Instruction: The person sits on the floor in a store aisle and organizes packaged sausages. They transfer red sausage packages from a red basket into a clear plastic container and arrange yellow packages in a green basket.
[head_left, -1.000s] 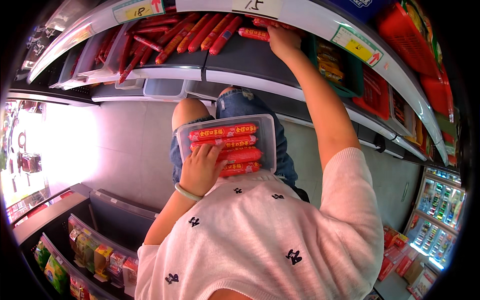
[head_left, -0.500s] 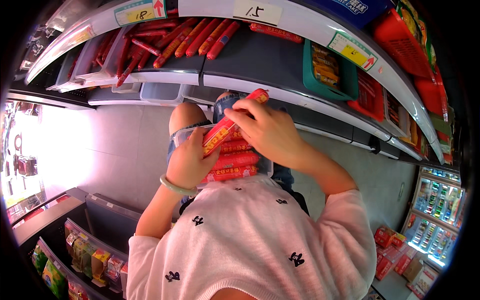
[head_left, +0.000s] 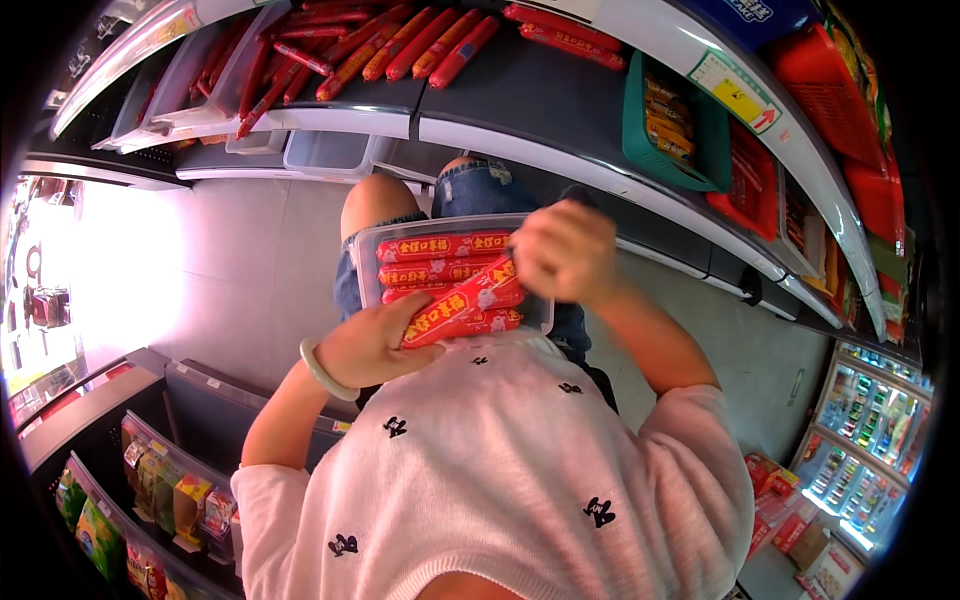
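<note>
Red sausage (head_left: 462, 303), slick and tubular, lying slantwise across the packed row in clear tub (head_left: 365, 262) held at the chest. Left hand (head_left: 372, 345) cupped under tub's near edge. Right hand (head_left: 562, 250) curled on sausage's far end. Judged: mid-loading; needs pressing flat, parallel.

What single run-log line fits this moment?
left hand: holds clear tray | right hand: lays red sausage in tray
</note>
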